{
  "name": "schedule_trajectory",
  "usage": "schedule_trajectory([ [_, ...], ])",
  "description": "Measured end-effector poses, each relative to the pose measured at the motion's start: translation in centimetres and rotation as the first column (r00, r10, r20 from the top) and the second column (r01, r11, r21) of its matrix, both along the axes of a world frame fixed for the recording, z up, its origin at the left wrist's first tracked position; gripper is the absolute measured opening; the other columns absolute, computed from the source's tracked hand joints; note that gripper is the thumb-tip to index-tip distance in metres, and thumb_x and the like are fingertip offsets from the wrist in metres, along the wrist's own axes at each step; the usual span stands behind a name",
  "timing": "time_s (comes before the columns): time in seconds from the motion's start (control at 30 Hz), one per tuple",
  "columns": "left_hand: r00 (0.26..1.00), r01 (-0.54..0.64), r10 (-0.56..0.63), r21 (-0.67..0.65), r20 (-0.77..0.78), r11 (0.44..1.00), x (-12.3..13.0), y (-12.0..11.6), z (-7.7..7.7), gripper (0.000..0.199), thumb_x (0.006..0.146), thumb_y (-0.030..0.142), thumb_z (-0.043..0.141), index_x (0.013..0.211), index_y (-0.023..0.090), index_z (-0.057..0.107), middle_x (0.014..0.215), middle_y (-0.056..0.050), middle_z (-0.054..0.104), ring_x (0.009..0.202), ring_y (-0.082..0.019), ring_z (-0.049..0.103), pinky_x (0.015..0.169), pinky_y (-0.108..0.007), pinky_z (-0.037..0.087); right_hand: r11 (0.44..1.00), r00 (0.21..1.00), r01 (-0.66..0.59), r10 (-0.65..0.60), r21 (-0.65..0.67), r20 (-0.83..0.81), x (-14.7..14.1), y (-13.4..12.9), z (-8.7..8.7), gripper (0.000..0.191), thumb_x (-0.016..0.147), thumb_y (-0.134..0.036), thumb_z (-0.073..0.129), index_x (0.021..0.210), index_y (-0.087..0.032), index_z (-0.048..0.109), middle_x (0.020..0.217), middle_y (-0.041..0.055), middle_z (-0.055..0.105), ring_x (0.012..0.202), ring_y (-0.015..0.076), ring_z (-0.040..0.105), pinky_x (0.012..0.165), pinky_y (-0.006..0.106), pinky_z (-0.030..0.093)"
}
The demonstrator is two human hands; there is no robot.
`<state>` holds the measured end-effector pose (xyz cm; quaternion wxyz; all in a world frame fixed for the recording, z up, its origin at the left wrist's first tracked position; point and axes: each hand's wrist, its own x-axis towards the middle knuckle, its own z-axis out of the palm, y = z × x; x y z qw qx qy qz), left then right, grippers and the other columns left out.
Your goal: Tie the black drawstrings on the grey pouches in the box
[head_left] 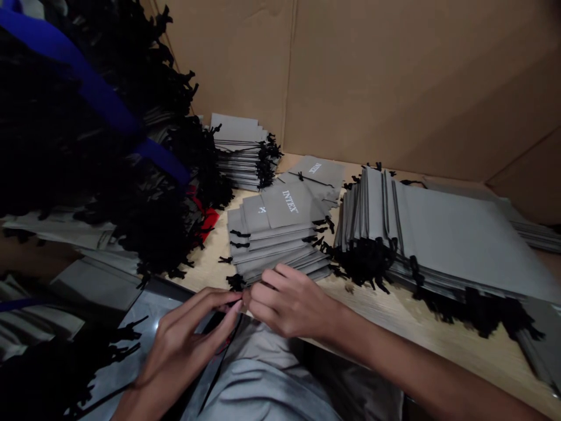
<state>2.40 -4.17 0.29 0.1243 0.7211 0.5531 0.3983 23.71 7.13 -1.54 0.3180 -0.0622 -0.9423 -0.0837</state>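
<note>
My left hand (188,333) is closed in a pinch at the table's near edge, thumb and index finger pressed together. Against its fingertips sits my right hand (287,301), its fingers curled inward. Whatever lies between the fingertips is too small and too covered to make out. Just beyond both hands is a fanned pile of grey drawstring pouches (280,245) with knotted black cords, partly covered by my right hand. The top pouch (293,204) carries white INTEX lettering.
Bundled pouches with black cords (175,169) rise at the left under a blue strap (105,108). A smaller stack (239,155) stands behind. Large grey pouches (464,234) lie to the right. Cardboard walls (372,76) enclose the wooden table (350,307).
</note>
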Motion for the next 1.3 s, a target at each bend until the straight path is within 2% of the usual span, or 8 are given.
schedule_trajectory([
  [0.13,1.000,-0.012,0.012,0.014,-0.008,1.000,0.2,0.3,0.1,0.016,0.100,0.015,0.073,0.110,0.027,0.077,0.090,0.003,0.079,0.075,-0.012,0.076,0.071,-0.015,0.060,0.999,0.996,-0.046,0.046,0.003,0.080,-0.1,0.2,0.1,0.025,0.113,-0.017,0.049,0.095,-0.019,0.065,0.086,0.0022,0.061,0.082,0.0217,0.045,0.070,0.039,0.028],
  [0.33,0.984,-0.045,0.075,-0.176,0.164,0.983,0.1,0.6,0.6,0.006,0.093,0.022,0.075,0.093,0.025,0.080,0.079,0.003,0.078,0.069,-0.013,0.074,0.062,-0.013,0.058,0.993,0.994,-0.112,0.111,0.035,0.017,0.0,0.4,0.2,0.035,0.116,-0.015,0.040,0.097,-0.017,0.068,0.093,0.0033,0.066,0.082,0.0213,0.045,0.070,0.038,0.030],
  [0.57,0.944,-0.057,0.127,-0.228,0.305,0.972,0.0,1.1,0.7,0.004,0.086,0.025,0.081,0.088,0.024,0.084,0.076,0.002,0.080,0.066,-0.014,0.077,0.064,-0.014,0.062,0.999,0.999,-0.051,0.051,-0.018,-0.012,-0.1,0.2,-0.1,0.029,0.114,-0.016,0.048,0.093,-0.018,0.068,0.084,0.0016,0.061,0.080,0.0208,0.044,0.071,0.038,0.030],
  [0.7,0.951,-0.052,0.134,-0.282,0.279,0.958,0.0,0.9,-0.1,0.010,0.089,0.030,0.083,0.098,0.025,0.085,0.085,0.000,0.084,0.071,-0.016,0.080,0.066,-0.017,0.064,0.998,0.999,0.041,-0.042,-0.041,-0.017,-0.2,0.3,-0.5,0.021,0.114,-0.023,0.057,0.099,-0.017,0.070,0.085,0.0020,0.062,0.082,0.0209,0.045,0.071,0.039,0.028],
  [0.83,0.965,-0.088,0.154,-0.293,0.211,0.952,0.0,0.6,-0.1,0.008,0.089,0.031,0.081,0.093,0.024,0.083,0.080,-0.001,0.081,0.070,-0.017,0.078,0.059,-0.016,0.059,0.999,0.999,-0.001,0.003,-0.033,0.048,-0.1,0.5,-0.4,0.019,0.113,-0.023,0.059,0.098,-0.019,0.068,0.085,0.0007,0.061,0.084,0.0206,0.046,0.072,0.038,0.027],
  [1.0,0.943,0.016,0.113,-0.384,0.312,0.923,-0.3,1.3,0.4,0.011,0.087,0.029,0.078,0.080,0.021,0.075,0.072,-0.001,0.073,0.066,-0.016,0.070,0.059,-0.019,0.056,0.991,0.987,-0.132,0.131,0.013,0.089,0.1,0.6,-0.2,0.028,0.114,-0.019,0.050,0.092,-0.019,0.066,0.084,0.0006,0.058,0.081,0.0197,0.044,0.072,0.038,0.029],
  [1.17,0.830,0.229,0.075,-0.460,0.552,0.858,-0.9,2.6,-0.4,0.018,0.089,0.033,0.084,0.084,0.019,0.074,0.074,-0.001,0.070,0.064,-0.014,0.062,0.060,-0.019,0.051,0.989,0.989,-0.146,0.146,0.008,0.018,0.2,0.5,-0.4,0.032,0.115,-0.016,0.045,0.092,-0.018,0.067,0.083,0.0004,0.055,0.081,0.0186,0.045,0.079,0.036,0.033],
  [1.3,0.775,0.258,0.089,-0.442,0.626,0.859,-1.3,3.0,-1.2,0.022,0.087,0.034,0.087,0.082,0.018,0.073,0.076,-0.002,0.072,0.063,-0.012,0.060,0.059,-0.019,0.049,0.986,0.984,-0.164,0.163,-0.004,-0.070,0.2,0.6,-0.7,0.037,0.115,-0.011,0.040,0.092,-0.016,0.068,0.087,0.0012,0.058,0.082,0.0180,0.046,0.081,0.035,0.035],
])
